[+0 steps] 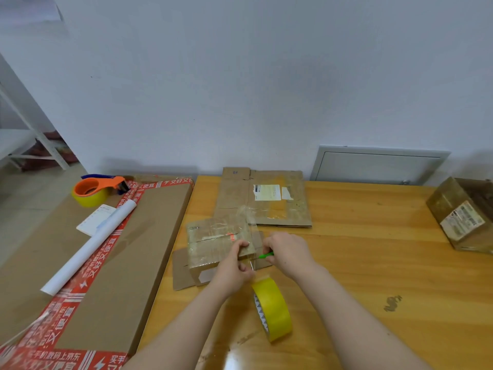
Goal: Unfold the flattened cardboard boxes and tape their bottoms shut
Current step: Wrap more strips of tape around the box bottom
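Observation:
A small cardboard box point(213, 244) stands bottom-up on the wooden table point(360, 249), its flaps taped over. My left hand point(237, 268) pinches the box's near right corner, where clear tape runs off the edge. My right hand point(288, 252) grips green-handled scissors point(264, 255), whose blades meet the tape beside the box. A yellow tape roll point(273, 307) stands on edge just below both hands. Behind the small box lies a flattened cardboard box point(266, 206) with a white label.
A large flat carton with red printed tape point(106, 263) covers the left side; on it lie a white paper tube point(90, 244), a notepad point(96, 220) and an orange tape dispenser point(98, 189). An assembled box point(461, 212) sits at the far right edge.

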